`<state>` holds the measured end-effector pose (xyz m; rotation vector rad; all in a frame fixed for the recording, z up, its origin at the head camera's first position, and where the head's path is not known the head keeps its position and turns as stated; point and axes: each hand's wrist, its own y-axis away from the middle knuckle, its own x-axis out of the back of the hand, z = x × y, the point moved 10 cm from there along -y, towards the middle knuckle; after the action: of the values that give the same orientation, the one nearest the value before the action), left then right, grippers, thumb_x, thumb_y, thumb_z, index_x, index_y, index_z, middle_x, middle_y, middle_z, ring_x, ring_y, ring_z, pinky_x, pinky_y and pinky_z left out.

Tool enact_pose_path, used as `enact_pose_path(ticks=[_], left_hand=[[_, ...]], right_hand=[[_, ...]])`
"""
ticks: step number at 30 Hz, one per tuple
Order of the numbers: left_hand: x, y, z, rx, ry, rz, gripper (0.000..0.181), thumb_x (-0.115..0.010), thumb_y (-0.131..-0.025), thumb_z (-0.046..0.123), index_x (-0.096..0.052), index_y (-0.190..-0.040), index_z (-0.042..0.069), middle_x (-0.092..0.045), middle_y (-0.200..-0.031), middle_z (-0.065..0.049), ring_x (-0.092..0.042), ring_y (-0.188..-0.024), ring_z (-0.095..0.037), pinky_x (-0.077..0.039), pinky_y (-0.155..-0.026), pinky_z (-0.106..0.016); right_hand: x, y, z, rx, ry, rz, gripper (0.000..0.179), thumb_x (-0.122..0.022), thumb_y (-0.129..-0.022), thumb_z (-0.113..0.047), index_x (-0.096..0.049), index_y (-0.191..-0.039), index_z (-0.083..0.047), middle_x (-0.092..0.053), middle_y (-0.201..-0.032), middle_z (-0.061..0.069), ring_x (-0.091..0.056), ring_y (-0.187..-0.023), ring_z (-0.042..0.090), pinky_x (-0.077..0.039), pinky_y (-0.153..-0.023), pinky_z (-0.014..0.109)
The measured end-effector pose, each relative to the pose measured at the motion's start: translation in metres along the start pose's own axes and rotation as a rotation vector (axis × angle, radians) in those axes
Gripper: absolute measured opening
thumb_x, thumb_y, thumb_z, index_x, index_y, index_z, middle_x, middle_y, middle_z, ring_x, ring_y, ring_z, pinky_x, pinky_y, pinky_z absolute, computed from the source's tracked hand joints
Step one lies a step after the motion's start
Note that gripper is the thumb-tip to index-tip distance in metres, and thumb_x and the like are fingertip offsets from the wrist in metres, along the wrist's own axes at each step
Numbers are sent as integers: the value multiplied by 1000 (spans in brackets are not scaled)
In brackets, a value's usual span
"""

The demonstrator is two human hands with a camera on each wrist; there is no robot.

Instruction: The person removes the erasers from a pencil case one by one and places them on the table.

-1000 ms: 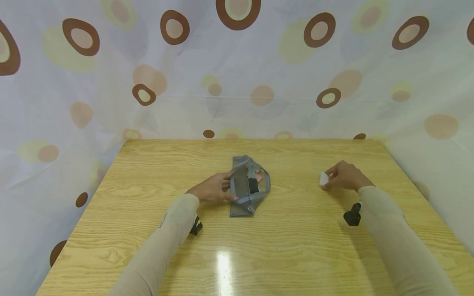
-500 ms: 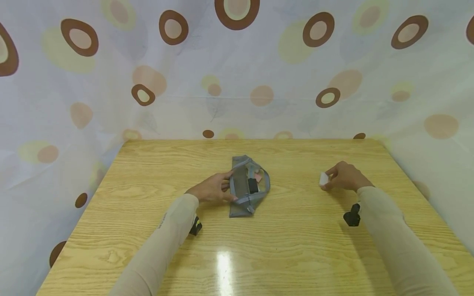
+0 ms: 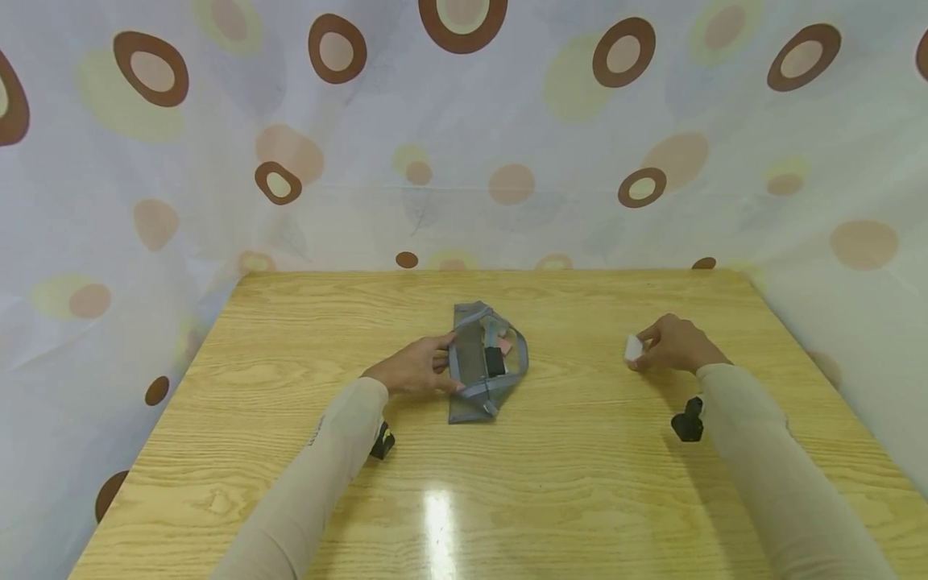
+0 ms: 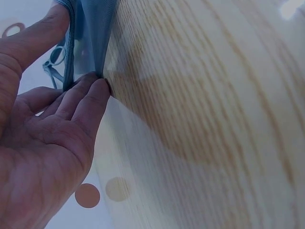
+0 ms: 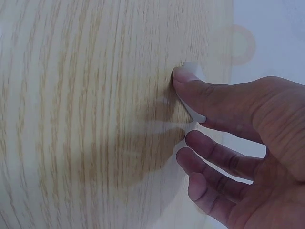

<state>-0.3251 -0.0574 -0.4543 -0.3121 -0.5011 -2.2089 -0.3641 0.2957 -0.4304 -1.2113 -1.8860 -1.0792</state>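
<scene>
A grey mesh zip pouch (image 3: 469,358) lies on the table with its mouth gaping to the right. My left hand (image 3: 416,366) holds its left edge, thumb nearer me and fingers farther along. Close up in the left wrist view, the thumb laps the zipped edge (image 4: 69,45) and fingertips (image 4: 101,86) meet the mesh. Inside the pouch show a black item (image 3: 495,362) and a small pink piece (image 3: 504,346). Well to the right, my right hand (image 3: 677,342) pinches a small white block (image 3: 634,349) between thumb and forefinger, the other fingers loosely bent (image 5: 214,179).
Both hands are over a wood-grain table (image 3: 558,467). A white curtain with brown and yellow spots (image 3: 464,145) surrounds its back and sides. Black wrist cameras hang below the left cuff (image 3: 383,441) and the right cuff (image 3: 689,420).
Hands, pouch and white block keep their places on the table. The head view has shifted only slightly.
</scene>
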Motion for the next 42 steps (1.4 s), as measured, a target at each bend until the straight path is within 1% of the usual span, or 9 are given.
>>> enact_pose_path(ticks=[3, 10, 18, 21, 25, 27, 32, 37, 42], left_hand=[[0, 0, 1, -4, -2, -4, 101, -78, -90, 7, -8, -163, 5, -21, -166, -17, -34, -146, -37, -41, -114, -40], [1, 0, 0, -1, 4, 0, 101, -78, -89, 5, -8, -163, 5, -21, -166, -17, -35, -146, -38, -42, -113, -39], [0, 0, -1, -3, 18, -3, 101, -78, -89, 5, -9, -163, 5, -19, -166, -17, -34, -146, -38, -41, -114, -40], [0, 0, -1, 0, 22, -5, 101, -78, -89, 6, -9, -163, 5, -19, -166, -17, -34, -147, -38, -41, -114, -40], [0, 1, 1, -2, 19, -4, 101, -78, -90, 6, -9, -163, 4, -19, -166, -17, -34, -146, -38, -41, -114, -41], [0, 1, 1, -2, 15, -2, 100, -78, -90, 6, -9, -163, 4, -19, -166, -17, -34, -146, -39, -41, -114, -41], [0, 2, 1, 5, 15, 0, 101, -78, -90, 5, -8, -163, 5, -18, -166, -17, -35, -146, -38, -42, -113, -41], [-1, 2, 1, 4, 34, -6, 101, -78, -89, 4, -8, -162, 4, -17, -166, -18, -34, -146, -39, -42, -113, -42], [-1, 1, 1, 2, 32, -9, 101, -78, -89, 4, -8, -162, 4, -18, -166, -18, -34, -146, -39, -42, -113, -41]], right_hand=[[1, 1, -1, 2, -6, 8, 65, -84, -85, -30, -62, -128, 14, -72, -106, 26, -67, -95, 36, -56, -81, 54], [0, 1, 2, -8, -26, 7, 68, -83, -85, -31, -60, -131, 13, -66, -116, 32, -65, -102, 42, -55, -84, 57], [0, 2, 1, 8, -6, 7, 75, -84, -84, -35, -57, -134, 14, -66, -115, 31, -65, -98, 37, -56, -80, 53], [3, 3, -1, 25, 26, 11, 79, -84, -84, -37, -55, -135, 15, -64, -115, 33, -64, -99, 42, -56, -80, 56], [9, 5, -5, 34, 54, 29, 80, -83, -85, -39, -54, -137, 14, -59, -122, 39, -58, -109, 53, -54, -85, 63], [11, 6, -7, 31, 49, 31, 77, -82, -86, -38, -54, -138, 12, -56, -126, 40, -54, -114, 57, -51, -87, 66], [14, 6, -19, 36, 33, 26, 72, -80, -89, -35, -55, -138, 11, -55, -129, 39, -52, -117, 58, -48, -92, 69], [15, 7, -40, 79, 20, 31, 65, -79, -90, -29, -56, -137, 11, -57, -128, 38, -54, -116, 57, -48, -93, 69], [14, 6, -57, 115, 2, 30, 58, -78, -91, -22, -58, -135, 10, -56, -129, 38, -53, -118, 56, -46, -95, 69]])
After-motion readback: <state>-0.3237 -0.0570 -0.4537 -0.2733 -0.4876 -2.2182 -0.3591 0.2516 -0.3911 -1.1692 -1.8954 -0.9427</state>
